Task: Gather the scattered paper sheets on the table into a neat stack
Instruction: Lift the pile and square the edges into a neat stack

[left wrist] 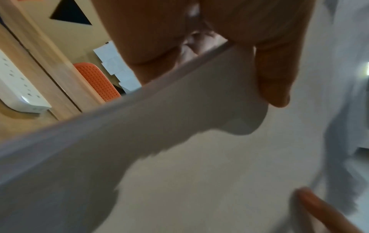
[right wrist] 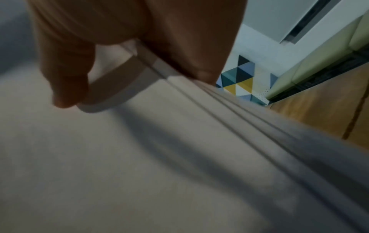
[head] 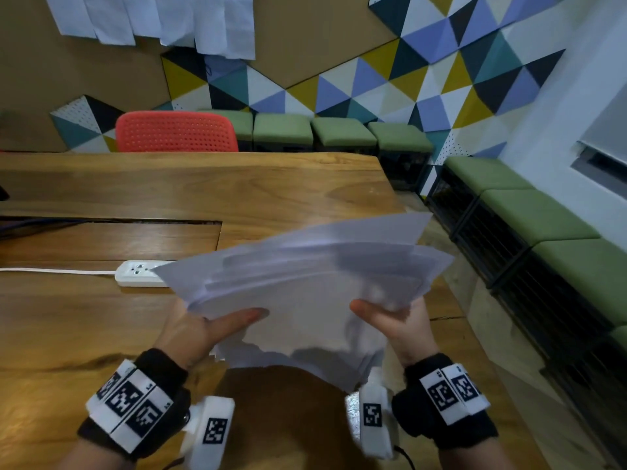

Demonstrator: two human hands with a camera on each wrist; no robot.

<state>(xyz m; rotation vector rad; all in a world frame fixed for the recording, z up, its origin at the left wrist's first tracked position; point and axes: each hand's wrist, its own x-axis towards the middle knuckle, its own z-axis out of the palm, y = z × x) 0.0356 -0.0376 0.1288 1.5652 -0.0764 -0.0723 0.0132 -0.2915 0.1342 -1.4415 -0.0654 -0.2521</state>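
Observation:
A loose, uneven bundle of white paper sheets [head: 305,283] is held up above the wooden table [head: 203,191], its edges fanned out and misaligned. My left hand [head: 200,329] grips the bundle's left side, thumb on top and fingers hidden underneath. My right hand [head: 395,322] grips the right side the same way. In the left wrist view the paper sheets [left wrist: 179,157] fill the frame, pinched under my left thumb [left wrist: 273,78]. The right wrist view shows the sheets [right wrist: 139,157] with several staggered edges, held beneath my right thumb [right wrist: 66,75].
A white power strip [head: 139,273] with its cord lies on the table just left of the bundle. A red chair [head: 174,132] stands at the table's far side. Green benches [head: 543,212] line the right wall. More papers [head: 152,18] hang on the back wall.

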